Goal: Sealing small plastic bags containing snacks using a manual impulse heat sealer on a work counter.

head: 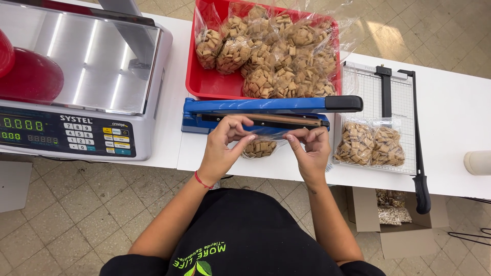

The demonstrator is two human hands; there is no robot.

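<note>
My left hand (225, 140) and my right hand (309, 145) both pinch the top of a small clear bag of brown cereal squares (260, 148). The bag's open edge lies across the lower jaw of a blue heat sealer (271, 110), whose upper arm with a black handle (343, 104) is raised. The bag's filled part hangs toward me between my hands. A red thread bracelet sits on my left wrist.
Behind the sealer stands a red tray (204, 84) piled with several filled bags. Two filled bags (371, 144) lie on a paper cutter (388, 89) at the right. A digital scale (82, 82) stands at the left. A cardboard box (396, 220) sits under the table.
</note>
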